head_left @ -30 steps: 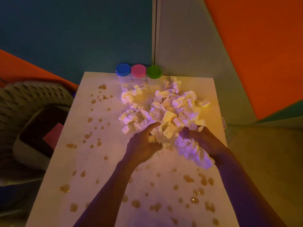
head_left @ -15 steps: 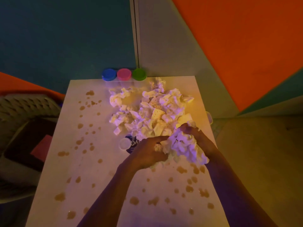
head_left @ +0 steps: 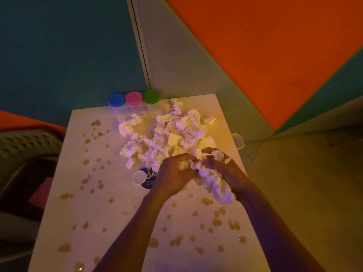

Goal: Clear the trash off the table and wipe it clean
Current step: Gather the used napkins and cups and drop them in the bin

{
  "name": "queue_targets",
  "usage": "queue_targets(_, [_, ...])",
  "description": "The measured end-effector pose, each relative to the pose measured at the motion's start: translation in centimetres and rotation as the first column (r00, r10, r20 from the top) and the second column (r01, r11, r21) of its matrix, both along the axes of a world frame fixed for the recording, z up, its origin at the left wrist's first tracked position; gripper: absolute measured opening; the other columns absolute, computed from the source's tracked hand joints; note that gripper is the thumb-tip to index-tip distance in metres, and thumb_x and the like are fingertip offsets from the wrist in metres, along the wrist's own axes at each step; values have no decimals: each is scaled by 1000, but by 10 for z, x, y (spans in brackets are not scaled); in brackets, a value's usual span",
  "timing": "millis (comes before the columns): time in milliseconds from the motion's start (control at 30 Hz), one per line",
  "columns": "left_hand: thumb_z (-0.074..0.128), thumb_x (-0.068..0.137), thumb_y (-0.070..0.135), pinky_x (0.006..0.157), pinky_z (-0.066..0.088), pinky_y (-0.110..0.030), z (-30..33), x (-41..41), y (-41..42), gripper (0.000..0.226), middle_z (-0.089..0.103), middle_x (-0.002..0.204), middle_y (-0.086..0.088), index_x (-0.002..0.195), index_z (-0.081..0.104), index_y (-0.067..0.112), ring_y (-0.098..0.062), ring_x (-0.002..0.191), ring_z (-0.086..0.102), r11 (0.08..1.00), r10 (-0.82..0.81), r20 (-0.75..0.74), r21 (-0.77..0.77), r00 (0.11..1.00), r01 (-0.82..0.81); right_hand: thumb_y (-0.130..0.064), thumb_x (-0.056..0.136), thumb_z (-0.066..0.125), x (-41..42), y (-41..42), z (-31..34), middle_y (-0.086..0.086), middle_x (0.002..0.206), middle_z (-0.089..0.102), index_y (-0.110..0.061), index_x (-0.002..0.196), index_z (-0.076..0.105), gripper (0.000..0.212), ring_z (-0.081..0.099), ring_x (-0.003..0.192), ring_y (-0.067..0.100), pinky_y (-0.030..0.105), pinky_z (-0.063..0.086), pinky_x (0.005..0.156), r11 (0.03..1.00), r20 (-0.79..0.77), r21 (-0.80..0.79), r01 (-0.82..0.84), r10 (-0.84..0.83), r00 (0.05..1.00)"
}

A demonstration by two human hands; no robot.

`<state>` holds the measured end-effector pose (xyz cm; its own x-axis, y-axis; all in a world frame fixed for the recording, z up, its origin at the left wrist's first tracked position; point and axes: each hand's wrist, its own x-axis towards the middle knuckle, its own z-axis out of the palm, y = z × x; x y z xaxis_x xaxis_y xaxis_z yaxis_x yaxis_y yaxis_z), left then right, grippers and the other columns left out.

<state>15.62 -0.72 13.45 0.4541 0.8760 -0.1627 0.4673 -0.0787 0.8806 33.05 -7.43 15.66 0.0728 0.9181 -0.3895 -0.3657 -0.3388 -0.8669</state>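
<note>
- Teal and orange wall panels meet behind a pale table (head_left: 82,193) dotted with brownish, wet-looking splashes.
- My left hand (head_left: 172,174) covers most of a dark-labelled bottle (head_left: 147,179); only its white cap and partial lettering show.
- Both my hands, right hand (head_left: 222,165) too, curl around a soft crumpled tissue wad (head_left: 214,183) at the near edge of the rumpled tissue heap (head_left: 165,138).

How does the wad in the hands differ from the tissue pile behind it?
The wad is one bunched clump gripped by both the left hand and right hand; the pile is many loose pieces, untouched. The wad sits nearer, the pile farther back. Both are crumpled white tissue.
</note>
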Motion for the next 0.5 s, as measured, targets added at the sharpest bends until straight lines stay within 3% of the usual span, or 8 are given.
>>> queue_targets(67, [76,66,43,77,56,-31,6,8,-7,22,72,90,26,85,69,52,3,86,67,999,35,2,14,999,-35,-19,93,65,5,-6,1,10,104,74,-15,120,67,27,70,91,21,28,55,70,1000,46,-10,-26,26,999])
queue_targets(167, [73,63,41,74,57,-33,11,18,-16,26,72,88,23,88,71,45,-3,83,69,996,83,-8,31,997,-82,-26,92,69,11,-18,1,10,91,74,-12,103,76,19,69,80,19,26,53,64,999,80,-36,-22,25,996])
queue_targets(333, [78,71,34,68,57,-35,16,45,-44,25,71,84,23,93,69,42,-1,73,66,982,166,-108,105,980,-155,-25,89,73,41,-44,-13,18,106,74,-4,110,73,30,72,91,26,31,54,73,999,36,-9,36,-35,999])
queue_targets(500, [65,73,58,74,54,-31,15,75,-72,35,72,93,18,102,70,39,-9,87,67,949,274,-178,209,945,-236,-21,82,76,85,-72,-18,20,92,63,9,101,63,38,60,78,25,29,50,62,993,-60,-17,119,-120,991])
